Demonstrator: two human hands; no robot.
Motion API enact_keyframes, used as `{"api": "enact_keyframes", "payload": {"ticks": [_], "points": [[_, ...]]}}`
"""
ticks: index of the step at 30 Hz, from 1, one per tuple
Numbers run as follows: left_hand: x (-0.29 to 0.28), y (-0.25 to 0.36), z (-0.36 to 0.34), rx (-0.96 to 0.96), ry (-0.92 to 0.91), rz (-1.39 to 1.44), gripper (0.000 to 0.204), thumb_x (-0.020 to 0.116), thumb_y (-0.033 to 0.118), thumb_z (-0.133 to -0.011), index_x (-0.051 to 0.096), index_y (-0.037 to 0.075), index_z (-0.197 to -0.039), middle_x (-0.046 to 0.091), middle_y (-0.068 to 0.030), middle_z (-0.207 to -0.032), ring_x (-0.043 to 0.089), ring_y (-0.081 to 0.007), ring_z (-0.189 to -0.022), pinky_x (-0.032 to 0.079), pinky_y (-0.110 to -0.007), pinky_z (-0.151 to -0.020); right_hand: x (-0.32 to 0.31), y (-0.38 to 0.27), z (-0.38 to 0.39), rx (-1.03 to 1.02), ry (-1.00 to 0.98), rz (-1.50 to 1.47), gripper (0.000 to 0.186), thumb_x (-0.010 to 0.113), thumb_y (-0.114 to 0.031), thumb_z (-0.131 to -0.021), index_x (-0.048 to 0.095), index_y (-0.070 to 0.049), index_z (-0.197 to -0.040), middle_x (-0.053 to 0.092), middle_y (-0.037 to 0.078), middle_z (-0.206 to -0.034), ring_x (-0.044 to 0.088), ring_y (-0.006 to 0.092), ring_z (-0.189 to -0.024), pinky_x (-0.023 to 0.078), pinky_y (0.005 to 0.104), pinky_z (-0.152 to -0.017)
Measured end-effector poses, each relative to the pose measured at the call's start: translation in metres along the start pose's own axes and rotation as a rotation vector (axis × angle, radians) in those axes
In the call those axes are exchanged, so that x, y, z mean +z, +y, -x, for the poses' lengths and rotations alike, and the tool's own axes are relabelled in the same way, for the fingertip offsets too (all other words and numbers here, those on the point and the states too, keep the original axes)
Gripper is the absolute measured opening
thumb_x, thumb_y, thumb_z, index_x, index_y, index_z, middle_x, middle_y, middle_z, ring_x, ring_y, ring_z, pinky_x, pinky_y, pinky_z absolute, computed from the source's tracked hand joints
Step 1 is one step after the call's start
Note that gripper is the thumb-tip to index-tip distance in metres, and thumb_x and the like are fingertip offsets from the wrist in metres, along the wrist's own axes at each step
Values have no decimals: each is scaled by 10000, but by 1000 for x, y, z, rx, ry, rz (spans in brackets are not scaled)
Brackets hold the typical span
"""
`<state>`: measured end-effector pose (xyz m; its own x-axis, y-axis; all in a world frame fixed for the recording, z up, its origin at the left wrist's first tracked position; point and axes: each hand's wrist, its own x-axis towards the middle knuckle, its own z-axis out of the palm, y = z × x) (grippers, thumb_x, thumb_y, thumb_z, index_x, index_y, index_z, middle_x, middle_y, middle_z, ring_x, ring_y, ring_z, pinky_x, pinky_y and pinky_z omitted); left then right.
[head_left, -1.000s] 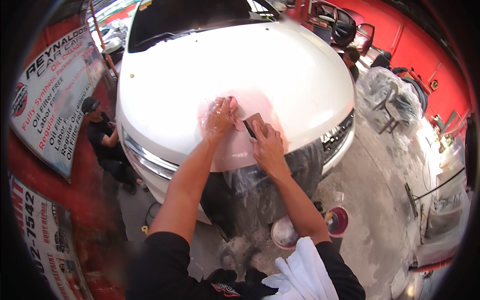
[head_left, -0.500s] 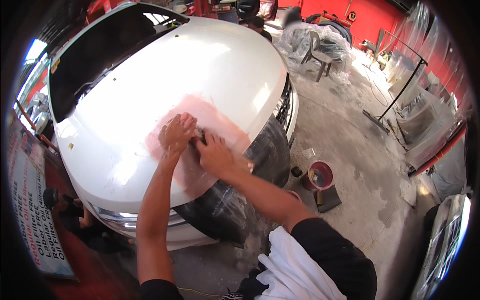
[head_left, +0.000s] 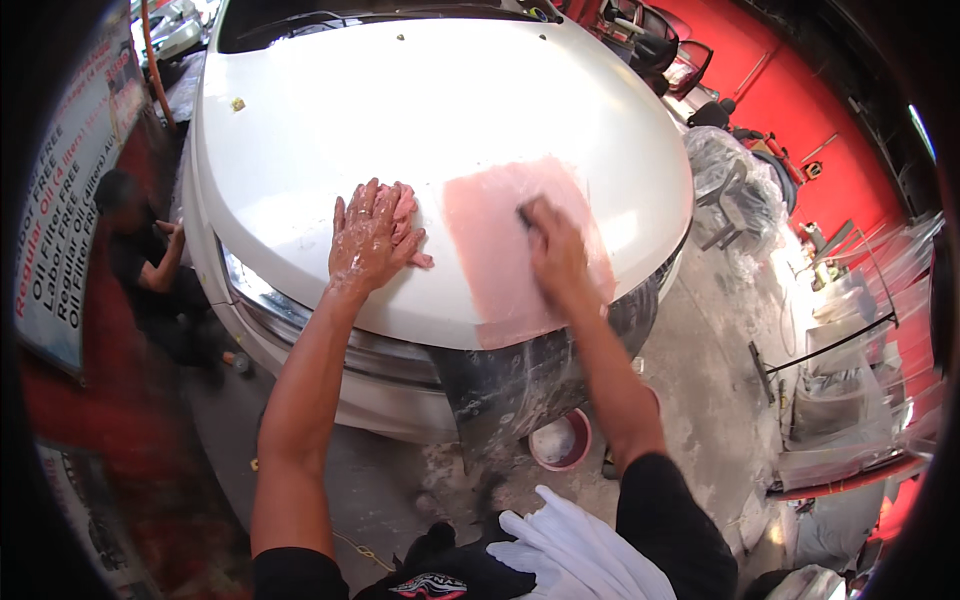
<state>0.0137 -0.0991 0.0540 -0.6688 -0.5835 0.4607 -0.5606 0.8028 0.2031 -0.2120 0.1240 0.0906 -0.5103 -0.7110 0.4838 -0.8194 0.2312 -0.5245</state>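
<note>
A white car's hood [head_left: 440, 110] lies before me, with a square pink filler patch [head_left: 480, 225] near its front edge. My left hand [head_left: 368, 245], wet with whitish residue, rests on the hood left of the patch. Under its palm and fingers is a crumpled pink cloth [head_left: 405, 205], bulging out on the thumb side. On the patch, my right hand [head_left: 558, 255] grips a small dark block [head_left: 525, 214], probably a sanding block; most of it is hidden by the fingers.
Black sheeting [head_left: 500, 385] hangs over the car's front. A maroon bucket [head_left: 562, 440] stands on the floor below it. At the left, a person in dark clothes [head_left: 150, 270] crouches beside the car near a printed banner [head_left: 70, 220]. Plastic-wrapped things [head_left: 740, 190] stand at the right.
My hands, close together on the patch before, are now apart: the left with the cloth on white paint, the right with the block on the patch. The view has swung left.
</note>
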Motion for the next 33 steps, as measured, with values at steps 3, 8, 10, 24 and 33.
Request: {"api": "enact_keyframes", "payload": {"ticks": [3,8,10,24,33], "points": [[6,8,3,-28,-1,40,829,675,586,-985,422,164,-1652,362,-191,-1710,313,-389,-1597,176,-633,-1308,19,-10,106,-259,174,157,462,611,-8,-946,612,-71,-1403,675,252,-1246,650,491,-1121,542,569,-945],[-1,28,-3,-9,-23,69,789,672,563,-989,448,174,-1638,363,-193,-1709,318,-398,-1593,165,-635,-1311,-9,35,-32,-124,94,144,392,658,-50,-933,680,-69,-1324,698,214,-1242,669,463,-1125,540,538,-974],[-1,35,-4,8,0,113,786,678,559,-984,458,176,-1634,375,-198,-1703,329,-403,-1588,168,-631,-1312,-24,28,-65,88,59,125,382,669,-87,-943,691,-77,-1324,707,203,-1242,676,457,-1132,542,533,-981],[5,35,-8,-17,19,135,773,650,562,-996,462,165,-1633,403,-200,-1684,333,-410,-1585,137,-617,-1323,-25,79,-57,34,78,291,460,643,-167,-992,610,-49,-1435,682,232,-1271,655,451,-1138,529,520,-983],[1,33,-8,-30,9,139,777,651,578,-991,466,179,-1631,412,-188,-1680,330,-407,-1588,140,-620,-1324,-26,39,-49,261,7,133,477,704,-147,-963,663,-80,-1433,665,198,-1394,648,427,-1246,519,482,-1066]]}}
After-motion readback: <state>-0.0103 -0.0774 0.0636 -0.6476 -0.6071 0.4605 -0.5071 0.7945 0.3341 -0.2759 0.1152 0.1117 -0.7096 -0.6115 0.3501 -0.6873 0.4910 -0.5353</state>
